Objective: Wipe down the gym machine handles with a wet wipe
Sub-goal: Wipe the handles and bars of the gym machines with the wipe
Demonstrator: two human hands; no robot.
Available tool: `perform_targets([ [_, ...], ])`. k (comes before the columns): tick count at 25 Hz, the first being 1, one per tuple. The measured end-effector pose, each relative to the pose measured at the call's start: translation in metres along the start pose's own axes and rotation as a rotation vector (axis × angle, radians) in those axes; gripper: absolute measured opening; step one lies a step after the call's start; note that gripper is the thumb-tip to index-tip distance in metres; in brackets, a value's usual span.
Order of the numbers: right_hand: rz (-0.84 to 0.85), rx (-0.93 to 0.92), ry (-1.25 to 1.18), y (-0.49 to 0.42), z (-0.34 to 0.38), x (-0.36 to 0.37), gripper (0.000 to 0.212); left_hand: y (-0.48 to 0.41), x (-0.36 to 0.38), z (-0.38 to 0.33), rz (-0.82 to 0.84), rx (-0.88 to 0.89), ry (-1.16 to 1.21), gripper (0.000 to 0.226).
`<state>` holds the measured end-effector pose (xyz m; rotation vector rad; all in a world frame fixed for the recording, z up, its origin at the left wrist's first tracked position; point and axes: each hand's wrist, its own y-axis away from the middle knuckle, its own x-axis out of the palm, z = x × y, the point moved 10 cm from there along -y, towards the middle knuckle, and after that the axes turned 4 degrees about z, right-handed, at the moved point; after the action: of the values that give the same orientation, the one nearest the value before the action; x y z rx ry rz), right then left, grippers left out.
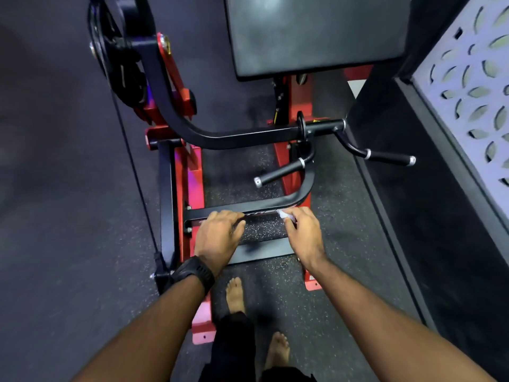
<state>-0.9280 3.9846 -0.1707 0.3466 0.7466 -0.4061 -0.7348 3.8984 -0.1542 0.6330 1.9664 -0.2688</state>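
Observation:
A red and black gym machine stands in front of me. Its flat black lower bar (259, 212) runs left to right at the middle of the view. My left hand (217, 235) rests on the bar's left part with fingers curled over it. My right hand (303, 232) pinches a small white wet wipe (283, 215) against the bar's right part. Two black handles with silver end caps stick out higher up: one near handle (281, 172) and one far-right handle (391, 157).
A large black pad (316, 34) hangs above the machine. The curved black arm (170, 106) and a pulley with cable sit at the left. A perforated white panel (473, 86) stands close on the right. My bare feet (235, 295) stand on speckled rubber floor.

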Motion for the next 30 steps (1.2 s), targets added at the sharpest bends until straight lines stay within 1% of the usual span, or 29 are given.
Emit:
perform_targets([
  [5,-0.034,-0.136,0.176,-0.074,0.004,0.019,0.029,-0.098,0.048,0.021,0.018,0.043,0.075,0.032],
  [8,-0.019,-0.19,0.25,-0.114,0.001,0.046,0.03,-0.139,0.079,0.038,0.023,0.055,0.118,0.04],
  [10,-0.015,-0.242,0.322,-0.139,-0.003,0.069,0.036,-0.162,0.101,0.051,0.029,0.067,0.14,0.041],
  [13,-0.051,-0.274,0.365,-0.166,-0.014,0.086,0.038,-0.18,0.124,0.06,0.017,0.096,0.163,0.042],
  [15,-0.044,-0.308,0.407,-0.174,-0.012,0.096,0.041,-0.186,0.133,0.059,0.004,0.123,0.164,0.043],
  [17,0.019,-0.423,0.457,-0.169,-0.002,0.113,0.04,-0.187,0.139,0.059,-0.023,0.145,0.172,0.041],
  [19,0.077,-0.569,0.576,-0.168,0.001,0.116,0.038,-0.186,0.139,0.061,-0.058,0.155,0.174,0.039],
  [20,0.081,-0.58,0.637,-0.173,-0.006,0.111,0.038,-0.184,0.141,0.062,-0.063,0.15,0.18,0.038],
  [21,0.067,-0.506,0.628,-0.182,-0.013,0.097,0.043,-0.183,0.14,0.061,-0.07,0.146,0.189,0.037],
  [22,0.02,-0.382,0.594,-0.189,-0.022,0.084,0.049,-0.181,0.14,0.061,-0.078,0.143,0.199,0.036],
  [23,0.018,-0.305,0.563,-0.192,-0.026,0.083,0.052,-0.182,0.139,0.061,-0.093,0.146,0.206,0.035],
  [24,0.023,-0.343,0.584,-0.188,-0.02,0.091,0.052,-0.182,0.139,0.061,-0.107,0.157,0.209,0.033],
  [26,0.09,-0.545,0.688,-0.17,-0.005,0.115,0.049,-0.183,0.14,0.06,-0.108,0.177,0.199,0.034],
  [27,0.08,-0.545,0.704,-0.17,-0.008,0.113,0.048,-0.183,0.141,0.061,-0.098,0.174,0.194,0.034],
  [28,0.009,-0.475,0.729,-0.177,-0.018,0.105,0.047,-0.183,0.141,0.063,-0.088,0.164,0.198,0.034],
  [29,-0.053,-0.354,0.688,-0.183,-0.03,0.092,0.045,-0.184,0.141,0.065,-0.086,0.155,0.207,0.033],
  [30,-0.091,-0.291,0.668,-0.185,-0.036,0.085,0.043,-0.184,0.142,0.065,-0.089,0.153,0.212,0.033],
])
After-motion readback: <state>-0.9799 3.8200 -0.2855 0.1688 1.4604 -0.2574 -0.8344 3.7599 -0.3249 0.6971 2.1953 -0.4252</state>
